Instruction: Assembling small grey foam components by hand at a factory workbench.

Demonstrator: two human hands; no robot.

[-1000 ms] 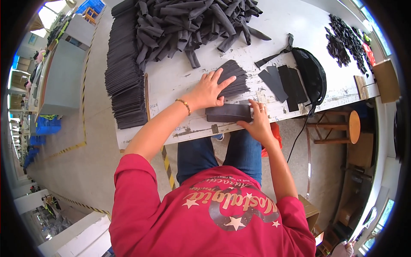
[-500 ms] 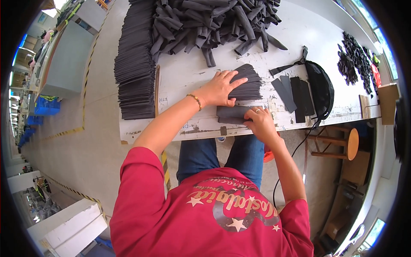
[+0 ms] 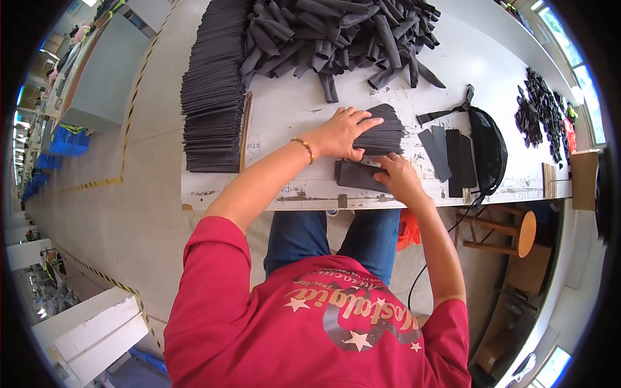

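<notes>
The right hand [image 3: 402, 176] has its fingers partly bent, fingertips touching the right end of a dark grey, flat, folded rectangular piece of fabric-like material [image 3: 358, 175]; whether thumb and fingers pinch it, I cannot tell. That piece lies on the white, scuffed tabletop [image 3: 284, 123] to the left of the right hand, its long axis running left to right, nearly along the near edge and dipping slightly toward its right end. Of the two hands, the right is the nearer.

The left hand [image 3: 339, 134] is spread wide, thumb well apart from the fingers, pressing on the left side of a fanned stack of dark grey, thin, flat pieces [image 3: 383, 134], just beyond the folded one. It appears to steady the stack rather than grip it.

Farther right lie dark grey flat strips [image 3: 435, 154], black strips [image 3: 460, 163] and a black, curved fabric pouch [image 3: 490, 152].
</notes>
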